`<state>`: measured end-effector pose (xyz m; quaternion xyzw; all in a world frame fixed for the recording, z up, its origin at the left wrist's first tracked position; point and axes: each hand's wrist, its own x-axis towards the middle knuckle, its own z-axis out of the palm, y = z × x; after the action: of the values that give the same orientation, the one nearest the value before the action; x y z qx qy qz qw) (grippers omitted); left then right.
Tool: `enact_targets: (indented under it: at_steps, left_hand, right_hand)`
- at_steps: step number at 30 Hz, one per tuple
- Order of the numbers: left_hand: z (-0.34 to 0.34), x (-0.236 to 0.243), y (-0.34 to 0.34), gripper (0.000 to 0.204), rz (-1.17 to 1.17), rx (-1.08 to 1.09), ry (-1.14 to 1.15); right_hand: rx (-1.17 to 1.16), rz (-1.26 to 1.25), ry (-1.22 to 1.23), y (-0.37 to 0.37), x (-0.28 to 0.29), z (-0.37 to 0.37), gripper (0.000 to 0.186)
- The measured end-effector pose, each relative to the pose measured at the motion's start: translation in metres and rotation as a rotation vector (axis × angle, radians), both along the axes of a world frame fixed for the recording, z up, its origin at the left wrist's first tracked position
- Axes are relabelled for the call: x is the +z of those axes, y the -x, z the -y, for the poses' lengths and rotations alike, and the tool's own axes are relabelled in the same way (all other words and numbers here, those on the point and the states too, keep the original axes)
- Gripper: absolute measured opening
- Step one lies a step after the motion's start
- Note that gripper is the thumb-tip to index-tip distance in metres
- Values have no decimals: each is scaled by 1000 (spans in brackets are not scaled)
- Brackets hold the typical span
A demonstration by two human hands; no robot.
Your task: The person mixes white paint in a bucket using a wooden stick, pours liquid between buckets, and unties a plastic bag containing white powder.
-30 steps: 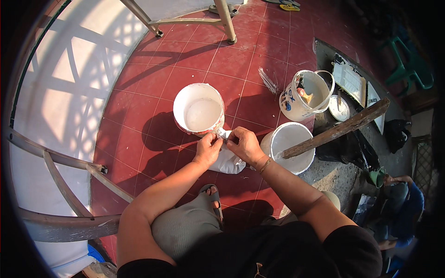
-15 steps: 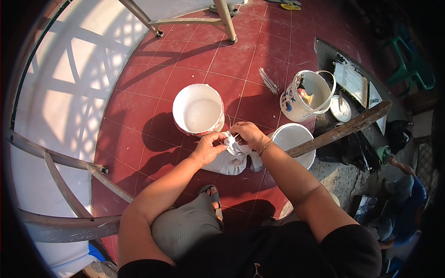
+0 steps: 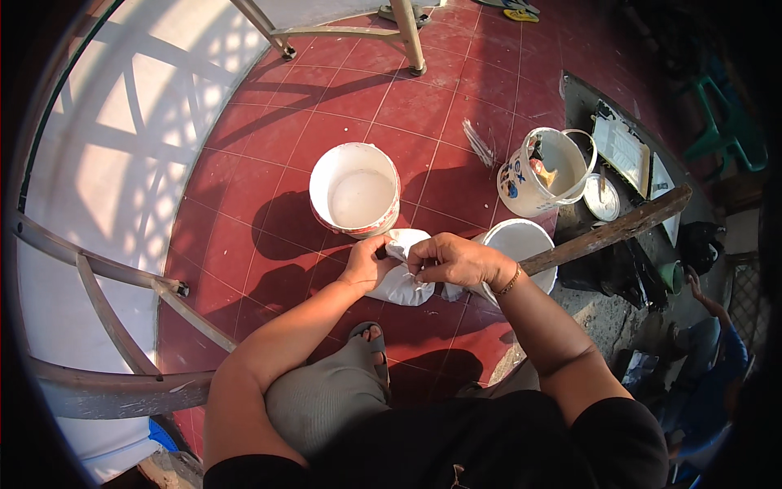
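Note:
A white sack [image 3: 405, 293] rests on the red tiles in front of me, its gathered top bunched up between my hands. My left hand [image 3: 369, 262] is closed around one side of that gathered top. Thumb and fingers of my right hand [image 3: 466, 262] are pinched together against the other side; whether they hold a fold or a thin string is too small to tell. Just beyond my hands stands a white bucket [image 3: 324, 183] with whitish stuff in its bottom. Beside my right wrist is another white bucket [image 3: 544, 273], partly hidden by my arm.
A handled bucket [image 3: 515, 183] with tools inside stands at right. A wooden plank [image 3: 623, 228] slants above the near right bucket. A paint tray [image 3: 621, 143] and round lid [image 3: 601, 197] lie farther right. Metal frame legs [image 3: 411, 41] stand ahead. A co-worker [image 3: 717, 359] is at far right.
My right hand has turned over and come back over the sack's top, covering part of it. My left hand still holds the gathered material. The view has shifted slightly.

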<state>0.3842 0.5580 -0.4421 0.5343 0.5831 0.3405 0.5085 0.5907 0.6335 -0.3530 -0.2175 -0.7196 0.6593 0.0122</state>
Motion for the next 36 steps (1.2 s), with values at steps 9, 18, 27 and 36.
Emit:
enact_targets:
  at_steps: [9,18,27,36]
  left_hand:
    - [-12,19,-15,35,213,-89,144]
    - [-5,23,-4,22,-125,-19,128]
    - [-14,11,10,27,196,-107,276]
    - [-25,9,14,29,276,-266,372]
  right_hand:
    - [-963,82,423,10,-64,-62,11]
    - [122,-116,107,88,58,-20,8]
    - [10,141,-68,-71,28,-11,12]
    - [-1016,-186,357,-22,-3,-92,3]
